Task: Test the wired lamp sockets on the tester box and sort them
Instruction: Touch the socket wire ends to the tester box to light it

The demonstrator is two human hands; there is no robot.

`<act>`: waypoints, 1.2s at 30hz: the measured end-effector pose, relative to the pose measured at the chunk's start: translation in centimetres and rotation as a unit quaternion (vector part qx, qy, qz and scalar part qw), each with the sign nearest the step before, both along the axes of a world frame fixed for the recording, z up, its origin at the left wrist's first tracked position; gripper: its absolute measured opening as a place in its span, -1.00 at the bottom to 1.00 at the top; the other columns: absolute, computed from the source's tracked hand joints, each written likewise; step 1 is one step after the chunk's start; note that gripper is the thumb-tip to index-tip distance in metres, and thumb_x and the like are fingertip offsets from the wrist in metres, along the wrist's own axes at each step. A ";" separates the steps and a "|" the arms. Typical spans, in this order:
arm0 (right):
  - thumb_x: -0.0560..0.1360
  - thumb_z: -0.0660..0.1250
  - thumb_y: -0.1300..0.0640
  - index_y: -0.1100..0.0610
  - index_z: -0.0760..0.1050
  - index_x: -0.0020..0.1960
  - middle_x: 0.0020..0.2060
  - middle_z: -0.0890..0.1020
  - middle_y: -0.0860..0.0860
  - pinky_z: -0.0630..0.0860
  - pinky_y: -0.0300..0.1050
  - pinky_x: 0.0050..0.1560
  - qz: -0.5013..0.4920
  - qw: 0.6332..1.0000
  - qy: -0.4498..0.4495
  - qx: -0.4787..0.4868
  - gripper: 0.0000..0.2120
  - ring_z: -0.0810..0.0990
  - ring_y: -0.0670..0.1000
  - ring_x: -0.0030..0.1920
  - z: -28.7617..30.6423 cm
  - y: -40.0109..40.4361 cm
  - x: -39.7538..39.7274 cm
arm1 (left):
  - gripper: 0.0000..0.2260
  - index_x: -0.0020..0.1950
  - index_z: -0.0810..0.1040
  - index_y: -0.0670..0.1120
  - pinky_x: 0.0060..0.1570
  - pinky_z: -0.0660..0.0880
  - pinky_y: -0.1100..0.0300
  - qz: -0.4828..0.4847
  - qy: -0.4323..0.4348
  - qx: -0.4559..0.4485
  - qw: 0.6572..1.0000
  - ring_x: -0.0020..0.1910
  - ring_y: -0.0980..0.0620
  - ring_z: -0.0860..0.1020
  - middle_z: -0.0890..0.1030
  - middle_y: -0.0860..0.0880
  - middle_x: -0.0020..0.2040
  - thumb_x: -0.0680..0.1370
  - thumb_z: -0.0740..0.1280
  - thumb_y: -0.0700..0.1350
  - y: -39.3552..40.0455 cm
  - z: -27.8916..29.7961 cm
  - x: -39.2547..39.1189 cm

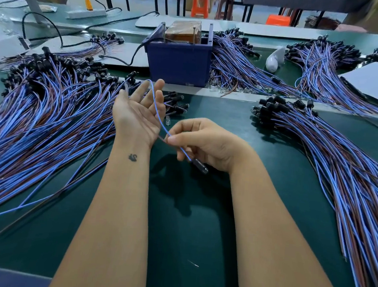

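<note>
A person's right hand pinches one wired lamp socket by its blue wire above the green mat. The left hand lies palm up, fingers relaxed, wire draped across them. The loose wire could slip or snag the left pile; the tester box stands well beyond

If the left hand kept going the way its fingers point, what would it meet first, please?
Probably the blue tester box: the left hand lies palm up, fingers aimed toward its front wall. Depth is unclear.
</note>
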State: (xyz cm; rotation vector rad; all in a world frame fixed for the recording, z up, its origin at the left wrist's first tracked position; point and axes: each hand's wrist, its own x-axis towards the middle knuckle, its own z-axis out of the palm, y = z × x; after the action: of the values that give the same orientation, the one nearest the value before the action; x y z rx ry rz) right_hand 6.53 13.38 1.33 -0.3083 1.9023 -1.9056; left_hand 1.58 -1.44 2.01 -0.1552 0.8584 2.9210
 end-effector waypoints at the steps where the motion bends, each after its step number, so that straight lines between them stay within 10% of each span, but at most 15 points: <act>1: 0.50 0.37 0.30 0.15 0.52 -0.18 -0.51 0.55 0.03 0.38 -0.34 -0.45 -0.035 0.999 0.000 -0.018 -0.88 0.45 -0.11 -0.52 -0.1 -0.1 -0.2 | -0.52 0.21 0.45 -0.19 -0.44 0.46 0.30 0.006 -0.009 -0.014 1.000 -0.41 0.04 0.59 0.70 -0.13 -0.17 0.70 -0.12 0.11 0.0 0.0 -0.2; 9: 0.62 0.23 0.03 0.12 0.50 -0.22 -0.54 0.54 0.06 0.32 -0.30 -0.54 -0.114 0.993 0.003 -0.023 -0.71 0.39 -0.03 -0.56 0.0 -0.9 -0.4 | -0.70 -0.08 0.47 -0.09 -0.70 0.12 0.37 -0.114 0.005 -0.112 0.987 -0.67 0.21 0.12 0.19 0.10 -0.58 0.71 0.03 -0.04 1.3 0.1 0.0; 16: 0.64 0.18 0.10 0.16 0.43 -0.26 -0.56 0.42 -0.08 0.27 -0.22 -0.44 -0.386 0.915 0.118 -0.002 -0.68 0.30 -0.10 -0.52 -0.4 -0.4 -1.5 | -0.70 -0.26 0.36 -0.05 -0.63 0.02 0.36 -0.316 0.054 -0.348 0.881 -0.65 0.21 0.15 0.26 0.09 -0.55 0.65 0.05 -0.06 3.5 0.2 1.1; 22: 0.59 0.25 0.12 0.12 0.45 -0.33 -0.49 0.44 -0.08 0.33 -0.11 -0.27 -0.436 0.882 0.152 0.093 -0.69 0.37 -0.05 -0.40 -1.0 0.1 -1.6 | -0.70 -0.28 0.53 -0.06 -0.50 0.32 0.30 -0.160 0.096 -0.548 0.815 -0.52 0.09 0.41 0.51 0.02 -0.43 0.62 0.18 -0.05 5.3 -0.1 1.5; 26: 0.59 0.23 0.17 0.30 0.52 -0.20 -0.34 0.55 0.12 0.46 0.05 -0.18 -0.428 0.884 0.164 0.095 -0.73 0.46 0.02 -0.30 -0.7 0.0 -1.5 | -0.68 -0.20 0.57 -0.07 -0.49 0.35 0.30 -0.099 0.135 -0.535 0.828 -0.50 0.13 0.43 0.55 0.03 -0.39 0.66 0.13 -0.09 5.3 -0.8 1.3; 36: 0.64 0.18 0.11 0.00 0.56 -0.04 -0.47 0.46 -0.05 0.40 -0.26 -0.29 -0.482 0.856 0.180 0.047 -0.81 0.39 -0.13 -0.44 -0.6 0.1 -1.5 | -0.79 -0.02 0.54 0.04 -0.35 0.39 0.31 0.084 0.127 -0.515 0.844 -0.45 0.21 0.41 0.47 0.11 -0.41 0.67 0.14 -0.15 4.2 -1.4 0.4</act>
State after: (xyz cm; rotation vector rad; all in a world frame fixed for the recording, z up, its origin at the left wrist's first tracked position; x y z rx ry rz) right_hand 5.08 13.46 0.71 0.4673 2.7160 -2.4392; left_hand 1.96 2.76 0.57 0.1032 2.4639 2.2652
